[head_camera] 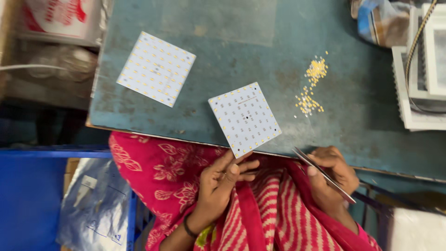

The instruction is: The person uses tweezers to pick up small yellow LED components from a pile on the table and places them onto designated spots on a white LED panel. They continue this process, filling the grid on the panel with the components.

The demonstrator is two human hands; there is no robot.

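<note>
My left hand (224, 179) pinches the near corner of a white square circuit board (245, 118) that lies at the front edge of the worn blue table (260, 56). The board carries small yellow parts around its edge and empty pads in its middle. My right hand (331, 174) grips metal tweezers (323, 173), their tips pointing up-left toward the table edge. A loose scatter of tiny yellow components (310, 88) lies on the table right of the board. A second white board (156, 68), fully dotted with yellow parts, rests at the far left.
White stacked trays with a cable (425, 69) stand at the right edge, a crumpled bag (378, 21) behind them. A blue crate (32, 195) and plastic bag (95, 204) sit below left. Red patterned cloth (158, 172) covers my lap.
</note>
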